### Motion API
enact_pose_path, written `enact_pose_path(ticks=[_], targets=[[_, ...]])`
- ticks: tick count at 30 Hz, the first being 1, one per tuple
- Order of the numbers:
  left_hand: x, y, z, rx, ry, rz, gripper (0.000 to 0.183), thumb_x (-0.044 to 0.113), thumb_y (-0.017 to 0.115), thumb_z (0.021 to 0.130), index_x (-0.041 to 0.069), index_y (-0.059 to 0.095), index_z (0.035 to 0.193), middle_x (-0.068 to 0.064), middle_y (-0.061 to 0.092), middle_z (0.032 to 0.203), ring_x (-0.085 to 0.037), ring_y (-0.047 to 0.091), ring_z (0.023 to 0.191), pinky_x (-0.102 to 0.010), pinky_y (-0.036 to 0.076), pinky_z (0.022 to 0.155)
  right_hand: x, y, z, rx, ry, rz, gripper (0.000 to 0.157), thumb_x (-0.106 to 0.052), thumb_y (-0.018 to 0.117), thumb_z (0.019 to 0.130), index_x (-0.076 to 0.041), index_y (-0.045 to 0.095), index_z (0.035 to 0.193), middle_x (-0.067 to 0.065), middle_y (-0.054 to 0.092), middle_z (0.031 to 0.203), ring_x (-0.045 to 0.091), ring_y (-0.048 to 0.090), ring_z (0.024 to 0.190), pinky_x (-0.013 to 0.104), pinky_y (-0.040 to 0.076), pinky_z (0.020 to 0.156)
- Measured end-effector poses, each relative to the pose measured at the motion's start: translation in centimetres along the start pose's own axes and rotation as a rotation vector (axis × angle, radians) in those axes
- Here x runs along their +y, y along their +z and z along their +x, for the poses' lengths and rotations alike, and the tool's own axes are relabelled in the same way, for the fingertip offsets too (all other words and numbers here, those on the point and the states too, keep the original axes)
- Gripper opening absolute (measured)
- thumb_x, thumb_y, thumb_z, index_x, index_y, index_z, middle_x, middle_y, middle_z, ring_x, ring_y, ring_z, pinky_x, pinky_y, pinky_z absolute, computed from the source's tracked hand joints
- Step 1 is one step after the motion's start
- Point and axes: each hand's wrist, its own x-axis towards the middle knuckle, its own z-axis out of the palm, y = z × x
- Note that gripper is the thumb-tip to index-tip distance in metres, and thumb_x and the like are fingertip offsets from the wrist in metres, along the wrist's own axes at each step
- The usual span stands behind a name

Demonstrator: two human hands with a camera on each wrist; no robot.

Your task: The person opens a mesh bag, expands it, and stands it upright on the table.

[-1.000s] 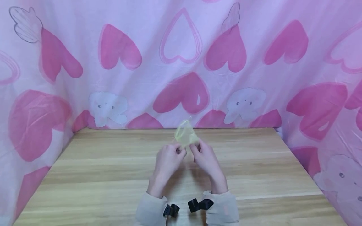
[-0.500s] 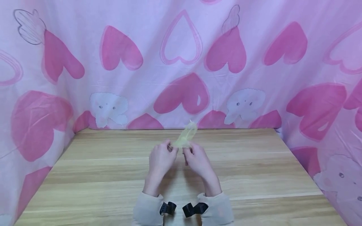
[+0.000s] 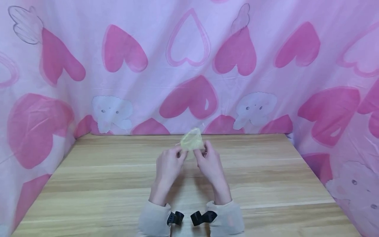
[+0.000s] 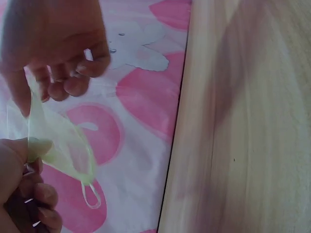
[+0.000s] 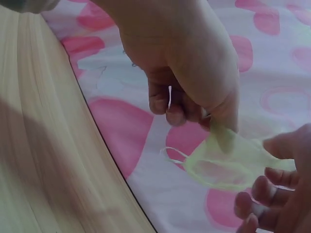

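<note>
A small sheer pale-yellow drawstring pouch [image 3: 191,140] is held up between both hands above the far part of the table. My left hand [image 3: 169,166] pinches its left lower edge, and the thumb shows through the thin fabric in the left wrist view. On the opposite edge, my right hand [image 3: 211,164] holds the pouch between thumb and index finger, the other fingers loosely bent. From one corner sticks out a thin cord loop [image 4: 91,196]. The same pouch [image 5: 218,167] looks spread and slack in the right wrist view.
A wooden table [image 3: 103,197] lies beneath the hands. Behind it and along both sides hangs a pink curtain [image 3: 189,98] printed with hearts and elephants. Each sleeve carries a black wrist camera, one left camera [image 3: 175,218] and one right camera [image 3: 203,218].
Both hands shifted slightly left, then stayed nearly in place. The pouch leaned right as a narrow shape half a second ago and now stands wider, tipped left. The right index finger has lifted.
</note>
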Motion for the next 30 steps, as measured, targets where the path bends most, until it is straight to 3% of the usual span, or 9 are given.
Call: enact_pose_path(ticks=[5, 9, 13, 16, 19, 21, 23, 25, 30], targets=[[-0.1, 0.0, 0.0, 0.087, 0.030, 0.058, 0.040, 0.020, 0.070, 0.087, 0.019, 0.046, 0.056, 0.009, 0.039, 0.048, -0.013, 0.039, 0.045, -0.031, 0.034, 0.042, 0.0, 0.0, 0.1, 0.137, -0.100, -0.066, 0.018, -0.017, 0.054, 0.101, -0.009, 0.057, 0.085, 0.001, 0.047, 0.058, 0.015, 0.046, 0.048, 0.027, 0.035, 0.041], [0.0, 0.0, 0.0, 0.144, 0.011, 0.044, 0.044, 0.028, 0.067, 0.091, 0.020, 0.045, 0.054, 0.009, 0.039, 0.048, -0.015, 0.040, 0.044, -0.033, 0.034, 0.042, 0.0, 0.0, 0.2, 0.208, -0.154, -0.099, 0.024, -0.016, 0.055, 0.100, -0.008, 0.057, 0.078, -0.001, 0.042, 0.056, 0.014, 0.041, 0.049, 0.028, 0.032, 0.043], [0.2, 0.1, 0.0, 0.092, -0.028, 0.033, 0.039, 0.038, 0.064, 0.093, 0.018, 0.051, 0.061, 0.008, 0.042, 0.051, -0.014, 0.041, 0.046, -0.034, 0.034, 0.045, 0.1, 0.0, 0.2, 0.233, -0.159, -0.092, 0.029, -0.017, 0.059, 0.098, -0.010, 0.053, 0.071, -0.002, 0.039, 0.056, 0.013, 0.038, 0.050, 0.027, 0.030, 0.045], [0.4, 0.2, -0.1, 0.027, -0.023, 0.022, 0.027, 0.043, 0.065, 0.091, 0.017, 0.063, 0.083, 0.007, 0.050, 0.061, -0.013, 0.045, 0.052, -0.032, 0.037, 0.049, 0.2, -0.1, 0.3, 0.235, -0.158, -0.090, 0.031, -0.015, 0.060, 0.097, -0.010, 0.049, 0.068, -0.003, 0.038, 0.055, 0.012, 0.036, 0.049, 0.026, 0.028, 0.044], [0.6, 0.3, -0.1, -0.047, 0.050, -0.002, 0.035, 0.043, 0.068, 0.091, 0.015, 0.066, 0.112, 0.003, 0.060, 0.082, -0.011, 0.051, 0.062, -0.031, 0.044, 0.055, 0.3, -0.2, 0.3, 0.222, -0.149, -0.092, 0.028, -0.010, 0.061, 0.093, -0.011, 0.049, 0.068, -0.003, 0.040, 0.055, 0.011, 0.036, 0.049, 0.025, 0.028, 0.043], [0.7, 0.4, -0.2, -0.095, 0.129, -0.007, 0.039, 0.040, 0.069, 0.091, 0.015, 0.065, 0.120, 0.001, 0.063, 0.098, -0.010, 0.055, 0.068, -0.030, 0.047, 0.060, 0.4, -0.3, 0.3, 0.207, -0.135, -0.090, 0.025, -0.006, 0.061, 0.090, -0.011, 0.050, 0.067, -0.003, 0.041, 0.054, 0.010, 0.037, 0.048, 0.024, 0.028, 0.042], [0.8, 0.4, -0.2, -0.123, 0.193, -0.001, 0.034, 0.035, 0.068, 0.092, 0.013, 0.067, 0.118, -0.001, 0.063, 0.103, -0.011, 0.056, 0.069, -0.030, 0.049, 0.061, 0.4, -0.4, 0.3, 0.193, -0.123, -0.084, 0.024, -0.004, 0.061, 0.087, -0.011, 0.050, 0.067, -0.003, 0.042, 0.054, 0.009, 0.037, 0.047, 0.023, 0.028, 0.041], [1.0, 0.5, -0.3, -0.107, 0.226, 0.009, 0.022, 0.030, 0.067, 0.093, 0.013, 0.071, 0.108, 0.000, 0.066, 0.100, -0.011, 0.058, 0.068, -0.030, 0.049, 0.060, 0.5, -0.4, 0.3, 0.182, -0.116, -0.082, 0.024, -0.004, 0.061, 0.086, -0.011, 0.050, 0.066, -0.003, 0.042, 0.054, 0.008, 0.036, 0.047, 0.023, 0.028, 0.041], [1.1, 0.6, -0.2, 0.021, 0.166, 0.015, 0.004, 0.014, 0.069, 0.089, 0.016, 0.072, 0.087, 0.005, 0.065, 0.080, -0.010, 0.056, 0.061, -0.030, 0.045, 0.052, 0.5, -0.5, 0.3, 0.166, -0.118, -0.092, 0.023, 0.001, 0.062, 0.079, -0.010, 0.049, 0.065, -0.003, 0.041, 0.054, 0.009, 0.037, 0.049, 0.024, 0.027, 0.044]])
